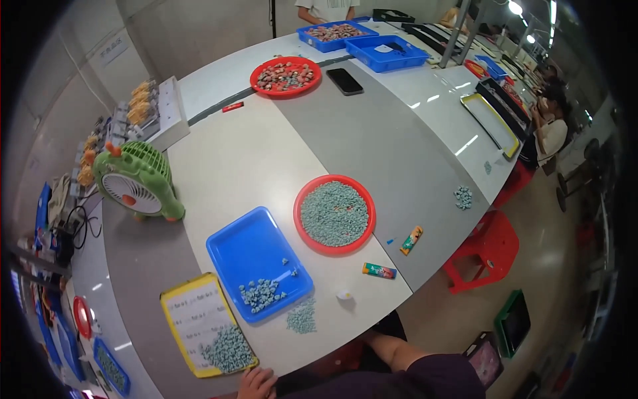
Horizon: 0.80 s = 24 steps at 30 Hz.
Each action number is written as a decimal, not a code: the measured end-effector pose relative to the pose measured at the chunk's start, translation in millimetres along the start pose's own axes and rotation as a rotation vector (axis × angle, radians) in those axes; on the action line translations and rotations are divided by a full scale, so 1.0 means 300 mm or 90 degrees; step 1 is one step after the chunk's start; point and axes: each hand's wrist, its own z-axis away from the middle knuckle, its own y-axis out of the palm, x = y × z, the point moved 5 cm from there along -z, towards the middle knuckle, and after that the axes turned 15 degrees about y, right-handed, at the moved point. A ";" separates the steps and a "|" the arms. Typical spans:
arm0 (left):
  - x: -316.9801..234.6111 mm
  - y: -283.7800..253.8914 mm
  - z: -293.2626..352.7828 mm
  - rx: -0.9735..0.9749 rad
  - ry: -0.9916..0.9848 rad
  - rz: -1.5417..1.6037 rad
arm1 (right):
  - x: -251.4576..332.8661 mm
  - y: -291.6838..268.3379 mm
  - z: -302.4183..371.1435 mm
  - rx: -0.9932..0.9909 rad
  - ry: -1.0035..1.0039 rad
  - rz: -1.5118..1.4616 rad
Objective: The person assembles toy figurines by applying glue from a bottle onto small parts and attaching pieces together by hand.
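1 left hand [258, 384], grip impossible to tell, is beside 1 yellow-edged board [193, 311], near 1 blue tray [247, 245].

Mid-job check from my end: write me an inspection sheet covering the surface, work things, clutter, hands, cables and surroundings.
Surface: table with white and grey panels.
Job's things: yellow-edged tray holds a heap of small blue-green pieces; blue tray holds fewer, mostly at its near end; red bowl is filled with similar pieces; a loose pile lies beside the blue tray.
Clutter: two small packets, phone, green fan.
Hands: left hand at the yellow-edged tray's near corner, contact unclear; right hand not in view.
Cables: black cable looped left of the fan.
Surroundings: red stool at the right; other people farther off.
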 end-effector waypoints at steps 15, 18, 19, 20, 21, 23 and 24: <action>0.040 0.117 0.078 0.125 -0.054 -0.343 | -0.260 -0.072 -0.068 -0.052 -0.014 -0.112; 0.043 0.149 0.109 0.146 -0.078 -0.378 | -0.320 -0.035 -0.095 -0.055 -0.035 -0.142; 0.041 0.147 0.119 0.143 -0.081 -0.387 | -0.346 -0.050 -0.124 -0.056 -0.044 -0.150; 0.043 0.150 0.115 0.139 -0.071 -0.430 | -0.370 -0.060 -0.132 -0.053 -0.047 -0.157; 0.041 0.144 0.095 0.134 -0.060 -0.475 | -0.381 -0.044 -0.164 -0.052 -0.051 -0.165; 0.035 0.136 0.045 0.110 -0.049 -0.514 | -0.400 -0.048 -0.160 -0.054 -0.062 -0.183; 0.022 0.128 0.033 0.014 -0.056 -0.523 | -0.383 -0.047 -0.164 -0.048 -0.070 -0.184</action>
